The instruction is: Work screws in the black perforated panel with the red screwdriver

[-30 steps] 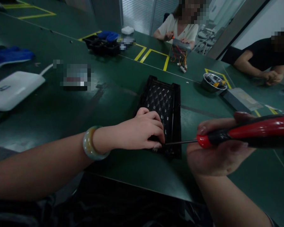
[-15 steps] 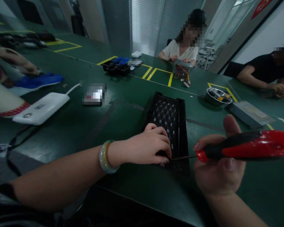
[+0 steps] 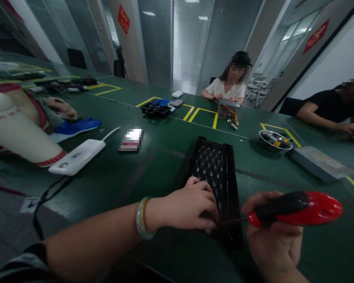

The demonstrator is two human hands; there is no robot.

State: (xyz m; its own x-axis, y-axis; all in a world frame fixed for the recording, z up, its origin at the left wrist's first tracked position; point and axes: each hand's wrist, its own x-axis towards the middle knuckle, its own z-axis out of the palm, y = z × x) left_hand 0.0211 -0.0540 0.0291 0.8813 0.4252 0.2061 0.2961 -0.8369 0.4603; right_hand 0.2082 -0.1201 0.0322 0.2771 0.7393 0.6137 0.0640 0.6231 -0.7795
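1. Black perforated panel (image 3: 214, 173) lies flat on the green bench (image 3: 153, 173), dead ahead, between my hands.
2. Left hand (image 3: 188, 206): fingers curled over the panel's near end, gripping it. Jade bangle (image 3: 143, 218) on that wrist.
3. Right hand (image 3: 271, 243): clamped on a red-and-black screwdriver (image 3: 295, 208), shaft reaching to the panel's near end. Tip hidden at my left fingers.
4. Hands apart; only the shaft spans the gap.
5. Beyond my right hand: steel bowl of parts (image 3: 275, 140), flat grey box (image 3: 321, 163). Left of my left hand: white plastic unit (image 3: 76, 157).
6. Far side of the panel, across the bench: co-worker (image 3: 231, 84) with a wiring harness (image 3: 230, 114).
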